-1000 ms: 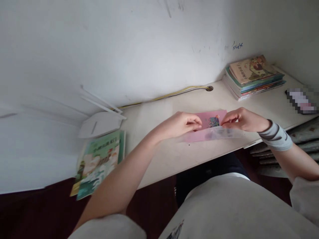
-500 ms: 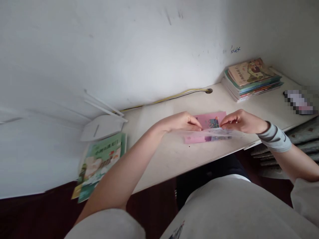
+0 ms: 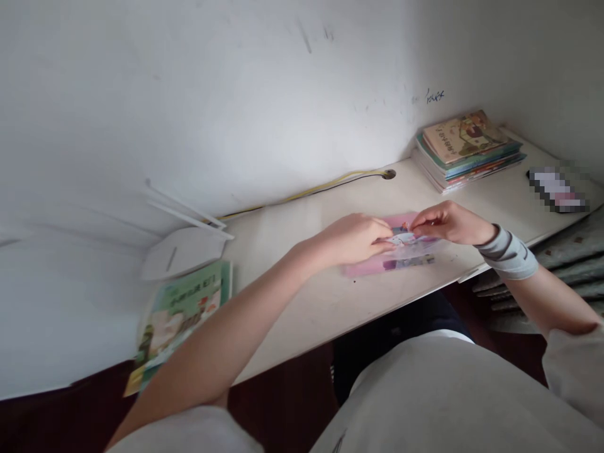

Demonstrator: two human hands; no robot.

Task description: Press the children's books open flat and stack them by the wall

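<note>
A pink printed packet or booklet [image 3: 365, 269] lies on the white desk, with clear plastic film [image 3: 410, 251] over its middle. My left hand [image 3: 356, 240] comes in from the left, thumb and fingers closed on the film's edge. Close beside it, my right hand [image 3: 450, 223] pinches the film at the packet's right side; a grey band wraps that wrist. Between the fingertips shows a whitish, patterned bit [image 3: 401, 238], too blurred to name. My hands hide part of the pink surface.
A stack of books [image 3: 472, 148] stands at the back right, near a blurred-out phone [image 3: 557, 190]. Green picture books [image 3: 189, 308] lie at the left end beside a white lamp-like object [image 3: 184, 251]. A cable [image 3: 302, 193] runs along the wall into a desk hole.
My left hand has shifted its fingers further onto the film, and my right fingertips have risen slightly. The film between them is now bunched. The whole view has shifted a little.
</note>
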